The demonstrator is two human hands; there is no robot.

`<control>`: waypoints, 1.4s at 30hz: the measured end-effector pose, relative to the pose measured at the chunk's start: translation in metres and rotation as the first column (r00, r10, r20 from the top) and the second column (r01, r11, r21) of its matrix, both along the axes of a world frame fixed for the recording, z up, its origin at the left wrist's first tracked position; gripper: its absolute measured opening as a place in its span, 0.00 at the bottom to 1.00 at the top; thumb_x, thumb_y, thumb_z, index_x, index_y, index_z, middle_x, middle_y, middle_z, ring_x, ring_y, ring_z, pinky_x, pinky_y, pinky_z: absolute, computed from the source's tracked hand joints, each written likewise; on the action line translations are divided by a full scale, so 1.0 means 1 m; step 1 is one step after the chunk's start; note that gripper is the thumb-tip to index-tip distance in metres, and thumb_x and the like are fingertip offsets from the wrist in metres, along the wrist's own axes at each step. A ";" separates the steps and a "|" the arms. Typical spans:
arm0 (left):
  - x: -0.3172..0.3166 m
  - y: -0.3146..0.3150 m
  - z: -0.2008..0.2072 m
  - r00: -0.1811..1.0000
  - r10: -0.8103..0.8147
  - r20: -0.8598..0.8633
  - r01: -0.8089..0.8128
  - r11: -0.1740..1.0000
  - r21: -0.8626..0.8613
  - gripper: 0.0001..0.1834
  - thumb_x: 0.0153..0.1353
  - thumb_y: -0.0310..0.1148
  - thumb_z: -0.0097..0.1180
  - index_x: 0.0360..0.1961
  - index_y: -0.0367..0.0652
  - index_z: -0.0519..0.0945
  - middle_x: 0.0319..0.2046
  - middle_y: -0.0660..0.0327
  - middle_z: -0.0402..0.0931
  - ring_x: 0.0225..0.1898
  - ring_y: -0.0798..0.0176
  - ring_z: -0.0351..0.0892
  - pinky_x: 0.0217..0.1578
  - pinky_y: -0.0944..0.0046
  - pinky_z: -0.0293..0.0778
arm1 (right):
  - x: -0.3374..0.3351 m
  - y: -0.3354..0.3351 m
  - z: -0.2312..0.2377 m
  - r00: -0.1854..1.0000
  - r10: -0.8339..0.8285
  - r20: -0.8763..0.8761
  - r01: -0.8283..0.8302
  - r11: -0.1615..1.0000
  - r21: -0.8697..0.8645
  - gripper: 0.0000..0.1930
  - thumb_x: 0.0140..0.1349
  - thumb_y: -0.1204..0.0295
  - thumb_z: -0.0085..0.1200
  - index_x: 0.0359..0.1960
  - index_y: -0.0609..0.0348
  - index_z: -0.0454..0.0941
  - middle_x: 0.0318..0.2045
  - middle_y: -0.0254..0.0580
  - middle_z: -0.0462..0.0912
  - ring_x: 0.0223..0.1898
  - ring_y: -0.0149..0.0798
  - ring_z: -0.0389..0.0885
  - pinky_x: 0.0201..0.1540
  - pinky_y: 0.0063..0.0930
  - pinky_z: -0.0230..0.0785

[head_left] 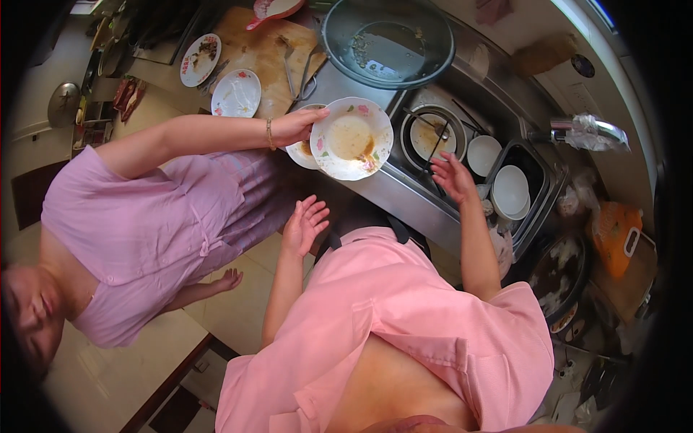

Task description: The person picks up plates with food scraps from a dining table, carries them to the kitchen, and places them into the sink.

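My left hand (pixel 305 225) is open and empty, fingers stretched out, below a soiled white plate (pixel 354 138) with a flower rim. A co-worker's hand (pixel 296 128) grips that plate by its left edge, above the counter's front edge. Partly behind it is a second white dish (pixel 303 150). My right hand (pixel 452 177) is open, fingers apart, over the sink's front edge. Closest to it are dark chopsticks (pixel 436 147) and a soiled bowl (pixel 427 136) inside a round metal pot (pixel 408 148) in the sink. Whether my fingertips touch the chopsticks, I cannot tell.
White bowls (pixel 510 190) sit in the right basin under the wrapped faucet (pixel 588 133). A large basin of water (pixel 388 47) stands behind. Scissors (pixel 294 72) lie on a cutting board (pixel 253 36), with used plates (pixel 237 94) near it. A co-worker in purple (pixel 137 231) stands left.
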State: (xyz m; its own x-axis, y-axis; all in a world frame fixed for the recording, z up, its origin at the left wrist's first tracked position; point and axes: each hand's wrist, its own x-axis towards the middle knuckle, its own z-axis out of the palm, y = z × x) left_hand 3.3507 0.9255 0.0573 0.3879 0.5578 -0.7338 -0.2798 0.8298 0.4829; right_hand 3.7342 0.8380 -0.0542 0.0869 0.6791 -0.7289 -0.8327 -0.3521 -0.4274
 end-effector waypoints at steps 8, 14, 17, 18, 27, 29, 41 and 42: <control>0.129 0.069 -0.030 0.959 -0.282 0.029 0.269 0.936 0.228 0.26 0.59 0.46 0.42 0.56 0.49 0.56 0.53 0.63 0.60 0.53 0.62 0.60 0.51 0.53 0.58 | -0.042 0.057 0.032 0.979 0.149 0.140 -0.172 0.969 0.176 0.27 0.61 0.53 0.35 0.57 0.54 0.53 0.54 0.40 0.61 0.50 0.36 0.62 0.47 0.34 0.59; 0.152 0.070 -0.038 0.912 -0.398 0.104 0.385 0.914 0.126 0.26 0.58 0.41 0.45 0.55 0.45 0.57 0.52 0.60 0.61 0.54 0.57 0.60 0.51 0.51 0.59 | -0.015 0.029 0.041 0.977 0.081 0.197 -0.109 0.984 0.139 0.22 0.61 0.54 0.37 0.50 0.54 0.63 0.43 0.36 0.69 0.40 0.30 0.69 0.40 0.26 0.64; 0.163 0.065 -0.039 0.911 -0.394 0.122 0.386 0.919 0.083 0.25 0.56 0.35 0.47 0.55 0.47 0.58 0.50 0.62 0.64 0.51 0.59 0.64 0.45 0.54 0.66 | 0.016 0.004 0.060 0.941 0.128 0.314 -0.159 0.985 0.074 0.19 0.60 0.55 0.39 0.45 0.54 0.67 0.42 0.36 0.71 0.39 0.29 0.70 0.36 0.24 0.66; 0.167 0.062 -0.041 0.906 -0.406 0.124 0.398 0.914 0.084 0.25 0.56 0.35 0.47 0.55 0.47 0.58 0.50 0.62 0.64 0.51 0.59 0.64 0.45 0.54 0.66 | 0.035 -0.005 0.058 0.903 0.032 0.427 -0.048 0.998 0.027 0.18 0.59 0.56 0.41 0.43 0.54 0.68 0.39 0.35 0.72 0.38 0.29 0.71 0.35 0.24 0.67; 0.227 0.056 -0.044 0.858 -0.398 0.324 0.430 0.902 -0.032 0.23 0.55 0.32 0.48 0.52 0.44 0.60 0.49 0.59 0.65 0.50 0.59 0.65 0.45 0.55 0.68 | 0.303 -0.028 -0.012 -0.260 0.238 0.936 0.403 0.908 -0.119 0.16 0.50 0.65 0.49 0.39 0.60 0.72 0.33 0.46 0.76 0.35 0.47 0.75 0.36 0.33 0.66; 0.242 0.051 -0.037 0.864 -0.380 0.330 0.417 0.907 -0.050 0.22 0.55 0.31 0.47 0.52 0.43 0.60 0.49 0.58 0.64 0.50 0.58 0.66 0.44 0.55 0.69 | 0.327 -0.027 -0.029 -0.535 0.275 0.799 0.284 0.949 -0.136 0.17 0.50 0.65 0.49 0.41 0.58 0.71 0.36 0.47 0.76 0.38 0.49 0.74 0.37 0.34 0.66; 0.273 0.061 -0.041 0.843 -0.423 0.332 0.462 0.886 -0.043 0.21 0.55 0.27 0.44 0.52 0.42 0.59 0.50 0.55 0.62 0.51 0.54 0.64 0.46 0.51 0.68 | 0.331 -0.009 -0.018 -0.574 0.015 0.819 0.169 0.981 0.101 0.20 0.50 0.62 0.49 0.44 0.55 0.68 0.42 0.48 0.73 0.42 0.51 0.72 0.38 0.36 0.65; 0.274 0.060 -0.040 0.842 -0.425 0.332 0.463 0.885 -0.043 0.21 0.56 0.27 0.43 0.52 0.41 0.59 0.50 0.55 0.62 0.52 0.54 0.64 0.46 0.51 0.67 | 0.331 -0.009 -0.018 -0.574 0.018 0.819 0.171 0.980 0.099 0.20 0.50 0.62 0.49 0.44 0.55 0.68 0.42 0.48 0.73 0.42 0.51 0.72 0.38 0.36 0.65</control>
State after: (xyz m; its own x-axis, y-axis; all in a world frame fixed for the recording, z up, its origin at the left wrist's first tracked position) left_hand 3.6250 0.9860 0.0173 0.7873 0.1900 -0.5866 0.0156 0.9449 0.3270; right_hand 4.0653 0.8290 -0.0720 0.6497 0.5241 0.5506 0.7602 -0.4440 -0.4743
